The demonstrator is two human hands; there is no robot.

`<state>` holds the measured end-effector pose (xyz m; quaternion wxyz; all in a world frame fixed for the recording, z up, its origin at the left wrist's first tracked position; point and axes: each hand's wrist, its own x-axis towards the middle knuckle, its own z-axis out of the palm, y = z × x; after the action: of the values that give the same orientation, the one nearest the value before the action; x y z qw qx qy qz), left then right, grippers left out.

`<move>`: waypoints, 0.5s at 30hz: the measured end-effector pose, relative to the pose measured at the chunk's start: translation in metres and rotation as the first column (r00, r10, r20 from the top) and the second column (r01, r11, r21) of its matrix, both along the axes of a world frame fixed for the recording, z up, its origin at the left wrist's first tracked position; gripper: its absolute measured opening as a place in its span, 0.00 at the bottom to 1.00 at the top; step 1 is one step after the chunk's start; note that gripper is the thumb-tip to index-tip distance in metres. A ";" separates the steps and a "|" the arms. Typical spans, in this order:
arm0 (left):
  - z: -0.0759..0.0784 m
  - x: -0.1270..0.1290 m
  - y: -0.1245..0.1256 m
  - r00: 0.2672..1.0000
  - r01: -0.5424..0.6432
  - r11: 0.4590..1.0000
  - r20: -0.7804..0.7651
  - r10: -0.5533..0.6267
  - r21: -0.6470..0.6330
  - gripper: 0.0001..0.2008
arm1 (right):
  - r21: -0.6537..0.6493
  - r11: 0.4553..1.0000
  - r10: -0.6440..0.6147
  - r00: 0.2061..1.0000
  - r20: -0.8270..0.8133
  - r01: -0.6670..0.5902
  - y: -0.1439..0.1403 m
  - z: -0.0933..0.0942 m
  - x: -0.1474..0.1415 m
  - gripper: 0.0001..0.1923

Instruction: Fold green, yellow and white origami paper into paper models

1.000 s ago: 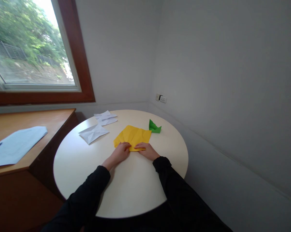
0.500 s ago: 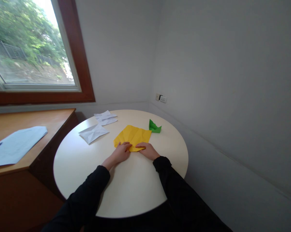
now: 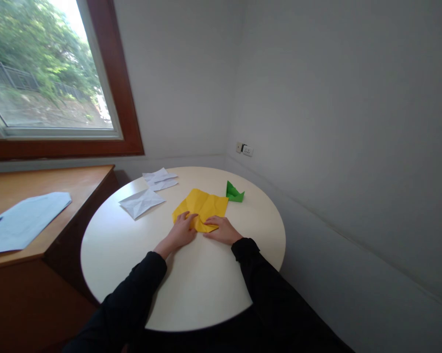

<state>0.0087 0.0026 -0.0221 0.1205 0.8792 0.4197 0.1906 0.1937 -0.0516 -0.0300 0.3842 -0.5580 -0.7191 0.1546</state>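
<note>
Both arms wear long black sleeves that reach to the wrists. The left hand and the right hand are bare, without rings or watch.

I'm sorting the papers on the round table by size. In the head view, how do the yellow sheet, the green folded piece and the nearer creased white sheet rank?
Largest to smallest:
1. yellow sheet, partly under both hands
2. creased white sheet, looks only slightly smaller, so this order is unsure
3. green folded piece, clearly smallest
</note>
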 end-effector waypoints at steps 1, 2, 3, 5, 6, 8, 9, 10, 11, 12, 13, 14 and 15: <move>0.000 0.000 0.000 1.000 -0.015 1.000 0.005 0.015 0.020 0.26 | 0.009 1.000 0.003 0.999 0.050 -0.003 -0.001 0.000 -0.001 0.20; 0.001 0.000 0.000 1.000 -0.027 0.999 0.013 0.027 0.039 0.26 | 0.020 1.000 -0.004 0.995 0.103 0.002 -0.001 0.001 -0.001 0.21; 0.001 0.000 0.000 0.999 -0.035 0.998 0.023 0.034 0.054 0.26 | 0.034 0.999 -0.019 0.988 0.151 0.014 -0.001 0.000 -0.002 0.22; 0.002 0.001 0.000 0.998 -0.050 0.996 0.047 0.046 0.070 0.27 | 0.065 0.996 -0.065 0.976 0.210 0.053 -0.001 0.000 -0.004 0.20; 0.002 0.001 0.001 0.997 -0.061 0.996 0.060 0.056 0.069 0.27 | 0.079 0.994 -0.089 0.971 0.223 0.073 -0.001 0.000 -0.004 0.19; 0.003 0.001 0.002 0.993 -0.085 0.995 0.088 0.081 0.050 0.28 | 0.101 0.990 -0.117 0.966 0.231 0.096 -0.001 -0.001 -0.005 0.15; 0.004 0.001 0.003 0.990 -0.093 0.995 0.105 0.089 0.032 0.29 | 0.109 0.989 -0.125 0.966 0.228 0.102 0.000 -0.001 -0.005 0.13; 0.004 0.000 0.004 0.988 -0.098 0.995 0.122 0.097 0.007 0.30 | 0.116 0.988 -0.130 0.967 0.221 0.106 0.000 -0.002 -0.005 0.11; 0.005 -0.002 0.006 0.985 -0.104 0.994 0.134 0.106 -0.023 0.31 | 0.120 0.987 -0.132 0.968 0.213 0.108 0.000 -0.002 -0.005 0.10; 0.006 -0.004 0.008 0.984 -0.111 0.992 0.136 0.117 -0.052 0.31 | 0.122 0.987 -0.132 0.970 0.205 0.108 0.001 -0.002 -0.005 0.08; 0.008 -0.006 0.010 0.983 -0.118 0.990 0.131 0.128 -0.079 0.31 | 0.122 0.987 -0.130 0.971 0.199 0.107 0.001 -0.002 -0.004 0.07; 0.009 -0.009 0.012 0.984 -0.129 0.987 0.115 0.140 -0.098 0.30 | 0.120 0.987 -0.126 0.973 0.195 0.103 0.002 -0.002 -0.004 0.05; 0.010 -0.012 0.014 0.985 -0.136 0.985 0.097 0.146 -0.107 0.28 | 0.116 0.989 -0.116 0.975 0.191 0.095 0.003 -0.002 -0.003 0.05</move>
<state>-0.0030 0.0165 -0.0118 0.1722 0.8291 0.4829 0.2231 0.1906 -0.0489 -0.0325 0.3478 -0.5867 -0.7303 0.0394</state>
